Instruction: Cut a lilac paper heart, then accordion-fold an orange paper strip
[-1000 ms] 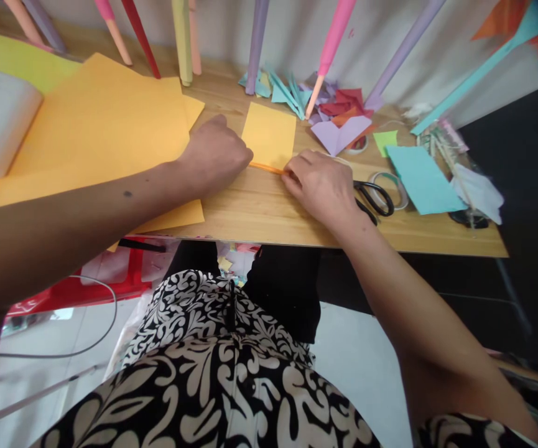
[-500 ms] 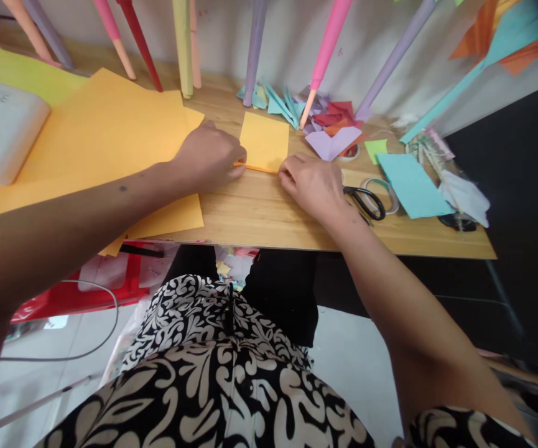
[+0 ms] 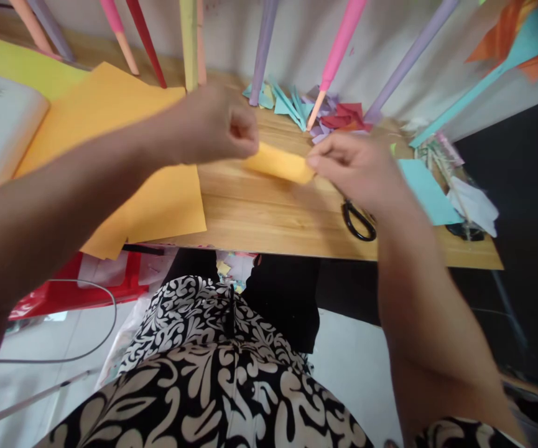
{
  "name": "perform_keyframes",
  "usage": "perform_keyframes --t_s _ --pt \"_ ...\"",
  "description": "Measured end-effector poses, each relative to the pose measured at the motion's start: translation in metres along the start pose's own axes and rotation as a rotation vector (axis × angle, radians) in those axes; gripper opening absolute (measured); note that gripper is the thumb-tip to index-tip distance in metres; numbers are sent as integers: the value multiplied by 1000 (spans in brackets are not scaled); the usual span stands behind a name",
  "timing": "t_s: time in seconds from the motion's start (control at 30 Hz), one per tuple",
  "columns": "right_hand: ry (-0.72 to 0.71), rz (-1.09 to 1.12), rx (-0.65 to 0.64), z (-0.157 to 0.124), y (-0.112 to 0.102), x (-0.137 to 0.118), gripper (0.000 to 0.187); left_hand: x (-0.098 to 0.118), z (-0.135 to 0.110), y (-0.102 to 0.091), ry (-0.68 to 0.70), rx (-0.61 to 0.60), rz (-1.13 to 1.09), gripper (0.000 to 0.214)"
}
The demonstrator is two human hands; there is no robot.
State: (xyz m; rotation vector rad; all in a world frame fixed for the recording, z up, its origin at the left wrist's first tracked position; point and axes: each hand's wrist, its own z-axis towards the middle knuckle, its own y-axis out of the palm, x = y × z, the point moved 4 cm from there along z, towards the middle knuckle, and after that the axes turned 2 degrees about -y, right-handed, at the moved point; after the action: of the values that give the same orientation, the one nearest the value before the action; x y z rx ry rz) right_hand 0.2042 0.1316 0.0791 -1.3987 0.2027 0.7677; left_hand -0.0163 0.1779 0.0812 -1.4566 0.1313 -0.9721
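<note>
A small piece of orange-yellow paper (image 3: 280, 163) is stretched between my two hands, lifted above the wooden table. My left hand (image 3: 219, 121) pinches its left end with curled fingers. At the other end, my right hand (image 3: 355, 162) grips the paper between thumb and forefinger. The paper looks blurred, so its folds cannot be made out. Black-handled scissors (image 3: 359, 221) lie on the table below my right hand, partly covered by it. Large orange-yellow sheets (image 3: 166, 202) lie under and beside my left forearm.
A white box-like device (image 3: 5, 124) rests on the sheets at left. Rolled paper tubes (image 3: 264, 53) lean on the wall at the back. Folded paper pieces (image 3: 343, 118) lie by their feet. Turquoise paper (image 3: 430, 190) is at right, near the table's (image 3: 269, 233) front edge.
Both hands have risen off the table with the small paper. Its flat square face no longer shows; it appears as a tilted narrow strip. My right hand has moved right and up.
</note>
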Motion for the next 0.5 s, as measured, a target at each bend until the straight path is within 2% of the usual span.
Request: perform_keyframes --t_s 0.07,0.1,0.13,0.2,0.27,0.3,0.33,0.4,0.5 --pt "-33 248 66 -2 -29 -19 8 10 -2 -26 -95 -68 -290 27" --pt "-51 332 72 -2 -40 -26 7 14 -2 -39 -102 -26 -377 23" --pt "-75 354 69 0 -47 -31 7 17 -1 -48 -103 -9 -442 19" --pt "-84 311 7 7 -46 -30 5 14 2 -53 -118 19 -475 16" --pt "-42 234 -16 20 -31 -14 8 -2 9 -40 -184 -3 -375 20" --pt "-6 158 -60 29 -18 -2 12 -13 13 -29 -224 -13 -273 24" --pt "-30 60 -89 37 -5 9 11 -26 18 -16 -268 -28 -179 27" --pt "-66 -115 -127 52 20 30 8 -49 28 10 -212 -41 -61 27" --pt "-109 -245 -131 67 44 51 14 -74 38 38 -69 29 29 29"
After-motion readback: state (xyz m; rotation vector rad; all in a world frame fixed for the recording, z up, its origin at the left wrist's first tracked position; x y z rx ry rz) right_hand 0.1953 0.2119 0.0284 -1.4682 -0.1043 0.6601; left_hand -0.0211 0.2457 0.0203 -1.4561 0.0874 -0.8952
